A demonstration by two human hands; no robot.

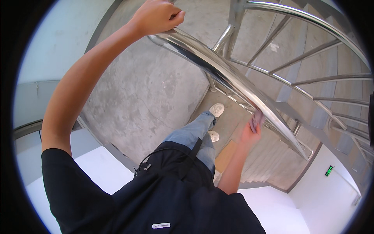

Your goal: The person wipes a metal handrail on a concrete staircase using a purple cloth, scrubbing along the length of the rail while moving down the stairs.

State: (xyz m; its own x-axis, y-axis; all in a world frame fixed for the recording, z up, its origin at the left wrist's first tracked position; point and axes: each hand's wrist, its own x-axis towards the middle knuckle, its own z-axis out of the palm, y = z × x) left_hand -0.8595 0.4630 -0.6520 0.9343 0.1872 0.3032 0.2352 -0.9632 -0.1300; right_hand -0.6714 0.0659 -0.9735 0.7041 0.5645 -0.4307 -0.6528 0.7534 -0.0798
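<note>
My left hand is curled into a loose fist at the top of the view. Its wrist side is over the upper end of a polished stainless-steel handrail, and nothing shows between the fingers. Lower right, my right hand is blurred, its fingers closed on a crumpled greyish-pink cloth. The cloth is against the near side of the handrail, well along its length from my left hand. The rail runs diagonally from upper middle to lower right.
Metal balusters and a second curved rail stand at the right beside concrete stairs. My white shoes are near a floor edge, with a tan flat piece close by. A green exit sign is on the white wall.
</note>
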